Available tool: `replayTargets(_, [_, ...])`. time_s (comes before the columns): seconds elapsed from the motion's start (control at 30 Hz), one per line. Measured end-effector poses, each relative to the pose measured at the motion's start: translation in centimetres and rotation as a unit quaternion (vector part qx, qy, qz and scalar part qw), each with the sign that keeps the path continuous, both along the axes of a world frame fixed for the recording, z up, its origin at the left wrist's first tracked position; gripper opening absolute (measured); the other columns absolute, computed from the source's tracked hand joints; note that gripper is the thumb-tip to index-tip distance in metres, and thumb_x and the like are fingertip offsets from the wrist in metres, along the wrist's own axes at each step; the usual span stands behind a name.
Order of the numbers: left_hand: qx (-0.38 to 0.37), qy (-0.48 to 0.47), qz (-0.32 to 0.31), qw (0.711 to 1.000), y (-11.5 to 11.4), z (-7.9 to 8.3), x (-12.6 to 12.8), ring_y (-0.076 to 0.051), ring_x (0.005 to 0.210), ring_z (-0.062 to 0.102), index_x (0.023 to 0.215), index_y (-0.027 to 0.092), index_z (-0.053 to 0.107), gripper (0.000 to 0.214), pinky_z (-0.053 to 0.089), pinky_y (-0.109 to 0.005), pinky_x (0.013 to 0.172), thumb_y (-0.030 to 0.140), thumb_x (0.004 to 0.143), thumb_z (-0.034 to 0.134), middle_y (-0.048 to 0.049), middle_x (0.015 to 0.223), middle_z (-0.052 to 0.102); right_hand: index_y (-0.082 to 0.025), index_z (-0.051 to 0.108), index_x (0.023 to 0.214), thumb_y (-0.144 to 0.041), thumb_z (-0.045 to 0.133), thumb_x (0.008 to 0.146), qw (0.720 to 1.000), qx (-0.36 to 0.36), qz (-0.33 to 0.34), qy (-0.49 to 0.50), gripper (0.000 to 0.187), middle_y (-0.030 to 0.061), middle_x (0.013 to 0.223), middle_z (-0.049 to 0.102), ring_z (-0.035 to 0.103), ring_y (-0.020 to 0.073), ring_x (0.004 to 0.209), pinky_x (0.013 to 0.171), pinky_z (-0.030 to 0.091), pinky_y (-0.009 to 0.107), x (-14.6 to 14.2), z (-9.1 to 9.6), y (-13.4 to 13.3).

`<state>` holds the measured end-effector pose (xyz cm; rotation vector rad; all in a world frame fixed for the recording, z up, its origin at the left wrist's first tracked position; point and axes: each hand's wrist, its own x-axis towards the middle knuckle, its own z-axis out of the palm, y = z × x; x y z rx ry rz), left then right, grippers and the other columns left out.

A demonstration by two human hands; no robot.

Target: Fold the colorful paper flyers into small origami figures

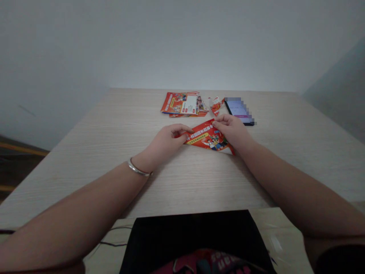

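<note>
Between my two hands is a red printed flyer (209, 137), folded so that it shows a slanted edge, with yellow and white lettering and cartoon figures. My left hand (170, 140) wraps its fingers and thumb round the flyer's left end; a silver bangle circles that wrist. At the upper right corner, my right hand (232, 129) pinches the paper between thumb and fingers. A white corner of the sheet's back shows at the lower right. Just above the table surface or on it, the flyer's exact height cannot be told.
Behind the hands lies a stack of similar red flyers (179, 103). Right of it sits a crumpled or folded piece of red and white paper (216, 106), then a phone (238, 109) with its screen lit. A black flat object (194, 228) is at the near edge of the pale wooden table (114, 125).
</note>
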<state>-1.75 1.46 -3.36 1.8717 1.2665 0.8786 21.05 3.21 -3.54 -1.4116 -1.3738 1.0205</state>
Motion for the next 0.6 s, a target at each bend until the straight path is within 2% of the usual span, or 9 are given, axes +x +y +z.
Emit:
replayTargets(0.07, [0.001,0.042,-0.018,0.999,0.0,-0.1,-0.1,-0.017,0.083,0.068,0.1,0.018,0.078,0.026,0.056,-0.032,0.082,0.013,0.085,0.056,-0.0038,0.095,0.077,-0.02,0.065,0.076,-0.02,0.072,0.083,1.0,-0.024,0.016,-0.008,0.009,0.0021,0.072,0.073,0.067,0.0169,0.067,0.068,0.054,0.032,0.0,-0.2,0.3])
replayTargets(0.13, [0.035,0.089,-0.027,0.995,-0.1,-0.1,-0.1,-0.018,0.086,0.068,0.098,0.018,0.078,0.027,0.056,-0.034,0.085,0.011,0.085,0.055,-0.0046,0.095,0.075,-0.02,0.066,0.076,-0.02,0.073,0.083,0.999,-0.034,0.029,-0.029,0.01,0.0027,0.074,0.074,0.067,0.0162,0.068,0.068,0.054,0.031,0.0,-0.5,0.5])
replayTargets(0.23, [0.15,0.153,-0.052,0.975,-0.4,0.0,0.0,-0.021,0.099,0.066,0.099,0.016,0.078,0.022,0.056,-0.038,0.093,0.013,0.086,0.06,-0.0094,0.106,0.071,-0.02,0.067,0.076,-0.02,0.073,0.084,0.996,-0.038,0.044,-0.067,0.01,0.0025,0.075,0.074,0.066,0.0153,0.067,0.064,0.052,0.029,-0.2,-0.6,0.5])
replayTargets(0.37, [0.275,0.218,-0.12,0.929,-1.2,0.0,0.5,-0.026,0.105,0.065,0.108,0.014,0.078,0.024,0.054,-0.046,0.099,0.015,0.092,0.059,-0.0128,0.112,0.072,-0.019,0.065,0.074,-0.018,0.071,0.084,0.993,-0.04,0.057,-0.096,0.011,0.0016,0.071,0.072,0.064,0.0138,0.064,0.061,0.049,0.027,-0.5,-0.4,0.4])
replayTargets(0.47, [0.299,0.248,-0.166,0.907,-1.6,-0.2,0.8,-0.026,0.107,0.066,0.116,0.011,0.075,0.028,0.055,-0.045,0.1,0.018,0.097,0.055,-0.0133,0.115,0.073,-0.019,0.064,0.074,-0.019,0.071,0.084,0.99,-0.026,0.058,-0.125,0.013,0.0012,0.069,0.071,0.064,0.0138,0.063,0.06,0.048,0.026,-0.5,-0.3,0.6])
replayTargets(0.6, [0.273,0.299,-0.194,0.894,-2.1,-0.3,1.0,-0.028,0.116,0.065,0.128,0.007,0.068,0.037,0.054,-0.044,0.105,0.027,0.102,0.05,-0.0169,0.129,0.068,-0.02,0.063,0.074,-0.02,0.069,0.086,0.983,-0.019,0.062,-0.17,0.013,0.0018,0.07,0.072,0.065,0.0151,0.065,0.06,0.048,0.027,-0.4,-0.3,1.1])
